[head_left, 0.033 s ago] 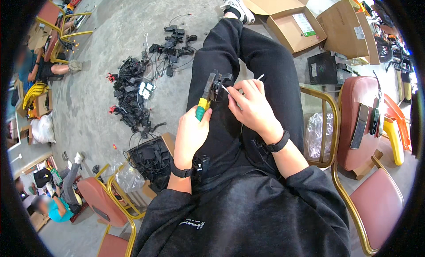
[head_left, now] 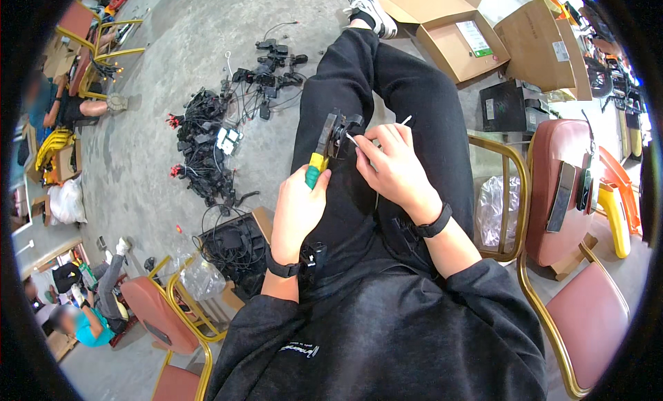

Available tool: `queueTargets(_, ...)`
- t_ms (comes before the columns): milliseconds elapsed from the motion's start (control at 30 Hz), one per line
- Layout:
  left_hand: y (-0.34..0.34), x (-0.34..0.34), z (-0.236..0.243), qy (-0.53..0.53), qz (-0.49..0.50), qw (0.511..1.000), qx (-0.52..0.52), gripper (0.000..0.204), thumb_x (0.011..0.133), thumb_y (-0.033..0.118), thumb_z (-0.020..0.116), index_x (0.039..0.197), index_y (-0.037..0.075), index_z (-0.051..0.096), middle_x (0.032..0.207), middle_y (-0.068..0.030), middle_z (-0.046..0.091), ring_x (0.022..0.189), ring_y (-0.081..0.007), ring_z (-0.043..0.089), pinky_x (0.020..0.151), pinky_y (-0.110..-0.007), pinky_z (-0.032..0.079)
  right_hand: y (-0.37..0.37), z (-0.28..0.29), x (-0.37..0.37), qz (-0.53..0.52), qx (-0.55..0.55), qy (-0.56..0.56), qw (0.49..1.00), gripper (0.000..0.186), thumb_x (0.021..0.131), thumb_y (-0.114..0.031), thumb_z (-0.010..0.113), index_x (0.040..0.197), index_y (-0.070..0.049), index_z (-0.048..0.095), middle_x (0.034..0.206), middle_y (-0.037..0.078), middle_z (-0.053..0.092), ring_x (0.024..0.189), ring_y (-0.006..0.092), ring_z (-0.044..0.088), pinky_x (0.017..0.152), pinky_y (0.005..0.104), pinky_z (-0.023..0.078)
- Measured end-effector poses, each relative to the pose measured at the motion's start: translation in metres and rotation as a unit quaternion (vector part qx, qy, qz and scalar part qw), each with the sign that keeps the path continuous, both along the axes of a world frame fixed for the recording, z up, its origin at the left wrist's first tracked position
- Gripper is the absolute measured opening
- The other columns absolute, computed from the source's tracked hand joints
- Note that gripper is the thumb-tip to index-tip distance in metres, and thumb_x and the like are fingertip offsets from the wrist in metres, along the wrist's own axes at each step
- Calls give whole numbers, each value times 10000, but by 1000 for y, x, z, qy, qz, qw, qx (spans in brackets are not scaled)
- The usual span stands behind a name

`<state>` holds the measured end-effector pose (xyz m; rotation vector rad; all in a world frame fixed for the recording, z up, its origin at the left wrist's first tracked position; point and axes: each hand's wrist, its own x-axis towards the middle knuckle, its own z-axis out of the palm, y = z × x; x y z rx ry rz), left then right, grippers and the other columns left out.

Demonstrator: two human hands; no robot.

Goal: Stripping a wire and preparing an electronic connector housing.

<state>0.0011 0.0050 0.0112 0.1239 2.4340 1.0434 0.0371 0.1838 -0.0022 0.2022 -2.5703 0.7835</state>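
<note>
My left hand (head_left: 301,206) is closed round the yellow and green handles of a crimping tool (head_left: 317,164), held above my lap. The tool's dark head (head_left: 340,134) points away from me. Just right of that head, my right hand (head_left: 394,161) pinches a thin pale wire (head_left: 351,139) between thumb and fingers. One end of the wire is at the tool's jaws; whether it lies inside them is too small to tell. Another pale tip (head_left: 407,121) sticks out beyond my right fingers. Each wrist wears a black band.
Black cables and connectors (head_left: 207,149) lie heaped on the floor at left. A black box with coiled cable (head_left: 238,246) stands nearer. Open cardboard boxes (head_left: 452,45) are at far right, and a padded chair (head_left: 561,173) holding a phone is at right. Other people sit at far left.
</note>
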Motion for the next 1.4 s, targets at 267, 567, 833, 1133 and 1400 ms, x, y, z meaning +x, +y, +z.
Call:
queueTargets(267,-2,0,-3,-1,-8,1000,9,223,861,174,592,870,-48,600,708,-118,642,679,-164,633,629,-286,472,1,-9,1,17,-337,-168,926,141,887,-119,529,908,-5,608,747,79,560,685,190,575,607,300,439)
queueTargets(567,-6,-2,-11,-56,21,997,57,217,871,156,586,880,-59,606,731,-91,649,678,-131,619,640,-265,476,1,-14,3,14,-584,-279,762,259,949,-198,457,949,8,613,681,32,590,590,106,560,533,224,431)
queueTargets(833,-3,-1,-6,-50,12,998,44,206,868,145,588,879,-60,607,725,-88,647,676,-132,622,638,-264,478,-4,-12,1,-13,-249,-117,961,134,817,-121,605,914,-30,626,775,89,590,734,242,557,708,318,419)
queueTargets(1133,2,1,3,-1,-6,1000,-2,214,856,164,593,851,-50,593,695,-122,634,674,-180,634,621,-295,468,1,2,0,2,-22,-10,1000,133,815,-71,597,935,-18,617,754,87,555,718,231,540,680,309,413)
queueTargets(1400,-3,0,-6,-18,6,1000,13,214,858,157,595,849,-57,597,708,-117,642,677,-166,635,627,-285,476,5,-14,0,44,-673,-333,659,290,961,-234,421,975,-6,599,655,29,570,546,90,526,513,217,409)
